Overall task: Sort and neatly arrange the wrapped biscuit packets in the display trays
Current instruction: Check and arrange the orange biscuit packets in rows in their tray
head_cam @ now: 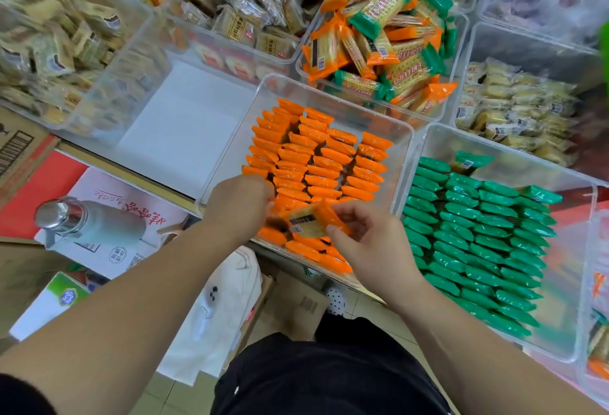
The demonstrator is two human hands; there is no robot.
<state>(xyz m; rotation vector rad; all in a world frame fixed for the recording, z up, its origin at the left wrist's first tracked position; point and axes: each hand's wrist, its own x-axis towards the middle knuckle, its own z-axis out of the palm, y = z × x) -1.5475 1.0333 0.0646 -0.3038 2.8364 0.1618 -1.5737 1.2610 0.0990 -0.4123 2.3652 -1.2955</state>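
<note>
Alignment matters; right hand (365, 245) pinches an orange biscuit packet (311, 222); left hand (239, 200) hides its fingers. Slot it upright, level with the rows (316, 157).

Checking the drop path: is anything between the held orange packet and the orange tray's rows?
Nothing visible. The right hand pinches the orange packet just above the rows in the orange tray; the left hand is beside it.

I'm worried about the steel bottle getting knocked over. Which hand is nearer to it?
Left. The left hand is right of the bottle, at the near-left corner of the orange-packet tray; the right hand is farther right, pinching an orange packet.
</note>
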